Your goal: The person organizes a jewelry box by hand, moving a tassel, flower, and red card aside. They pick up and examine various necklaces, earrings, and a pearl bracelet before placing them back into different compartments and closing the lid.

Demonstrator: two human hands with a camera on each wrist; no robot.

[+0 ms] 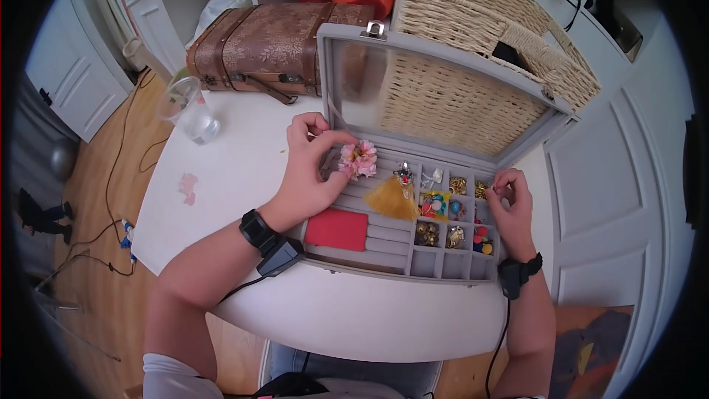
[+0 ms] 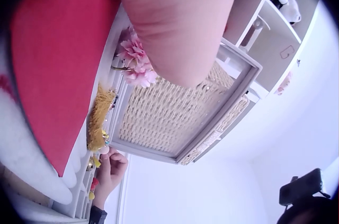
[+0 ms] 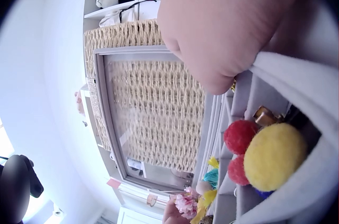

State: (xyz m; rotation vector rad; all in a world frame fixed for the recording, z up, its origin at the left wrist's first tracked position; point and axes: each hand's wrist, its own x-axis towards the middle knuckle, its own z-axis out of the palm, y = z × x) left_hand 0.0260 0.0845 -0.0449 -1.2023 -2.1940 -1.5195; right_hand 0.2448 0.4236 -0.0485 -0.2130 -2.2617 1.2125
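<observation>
Thumb and forefinger of the left hand (image 1: 310,170) pinch a pink flower ornament (image 1: 359,159) over the ring rolls at the left of a grey jewellery box (image 1: 362,270). That flower shows beside the hand (image 2: 175,28) in the left wrist view. A red card (image 1: 337,230) lies on the rolls, with a yellow tassel (image 1: 391,198) to its right. The right hand (image 1: 512,207) is at the box's right edge, fingers bent, beside gold jewellery (image 1: 481,189); whether it grips anything is hidden. Red and yellow pompoms (image 3: 275,156) lie in a compartment.
The box's clear lid stands raised against a woven basket (image 1: 458,22). Behind on the left are a brown patterned case (image 1: 255,48) and a clear plastic cup (image 1: 198,122) on the white table (image 1: 244,155). Cables run from both wrist cameras.
</observation>
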